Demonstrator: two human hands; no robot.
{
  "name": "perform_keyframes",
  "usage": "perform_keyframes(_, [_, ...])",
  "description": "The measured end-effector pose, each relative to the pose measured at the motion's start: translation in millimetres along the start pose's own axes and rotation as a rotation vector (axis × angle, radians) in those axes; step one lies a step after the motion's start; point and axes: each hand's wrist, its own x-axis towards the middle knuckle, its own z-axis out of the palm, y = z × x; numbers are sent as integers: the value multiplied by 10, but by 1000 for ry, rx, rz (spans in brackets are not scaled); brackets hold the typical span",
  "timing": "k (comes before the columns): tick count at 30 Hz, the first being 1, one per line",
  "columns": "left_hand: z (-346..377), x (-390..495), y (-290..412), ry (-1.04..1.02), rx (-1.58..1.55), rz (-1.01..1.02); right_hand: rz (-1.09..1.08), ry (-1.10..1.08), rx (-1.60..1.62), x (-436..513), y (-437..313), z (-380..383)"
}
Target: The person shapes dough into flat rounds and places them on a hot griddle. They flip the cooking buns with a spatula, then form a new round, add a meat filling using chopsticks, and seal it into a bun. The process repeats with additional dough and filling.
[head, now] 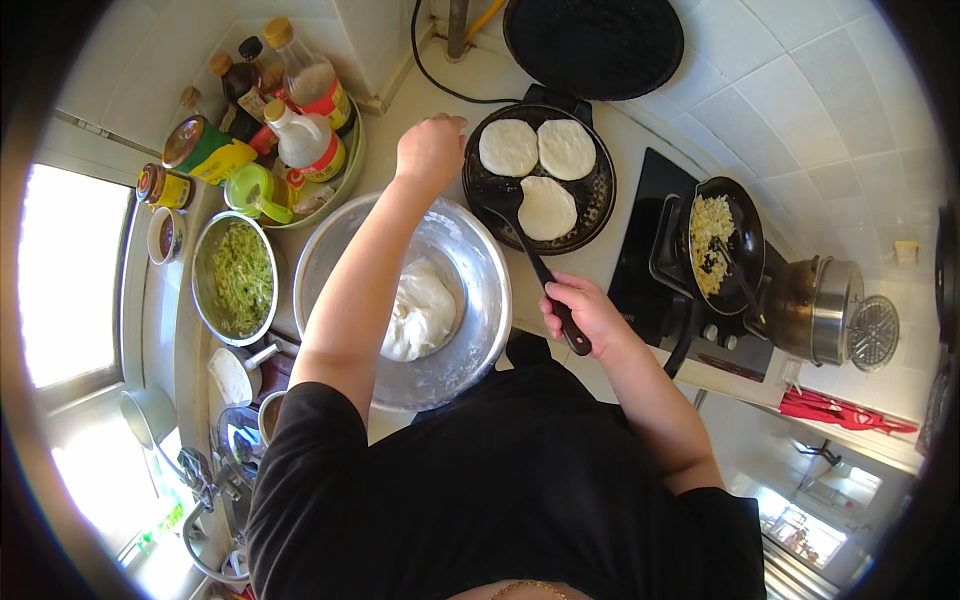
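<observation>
My right hand (581,307) grips the dark handle of a spatula (536,259). The spatula's black blade lies in a round electric griddle (592,214), against the left edge of the nearest pale dough round (549,210). Two more flat rounds, one at left (508,148) and one at right (567,150), rest farther back in it. My left hand (431,150) hovers by the griddle's left rim, fingers curled and partly hidden. Under my left forearm, a large steel bowl (484,300) contains a soft white dough mass (424,311).
The griddle's black lid (592,49) stands raised. To the right, a wok (754,255) with chopped yellow-white food sits on a cooktop (637,247) beside a steel pot (814,307). At left are a bowl of shredded green vegetable (244,277) and a tray (358,150) of condiment bottles.
</observation>
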Motion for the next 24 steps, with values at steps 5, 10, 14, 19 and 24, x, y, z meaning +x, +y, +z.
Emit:
perform_keyframes(5, [82, 88, 6, -12, -41, 18, -107, 26, 15, 155, 394, 102])
perform_keyframes(10, [421, 318, 147, -174, -55, 147, -268, 6, 13, 411, 639, 167])
perform_keyframes(14, [650, 526, 220, -303, 87, 208, -328, 40, -16, 665, 595, 208])
perform_keyframes(19, [731, 696, 247, -331, 110, 209, -419, -2, -39, 906, 483, 226])
perform_keyframes(24, [744, 649, 313, -353, 61, 237, -382, 109, -269, 722, 503, 147])
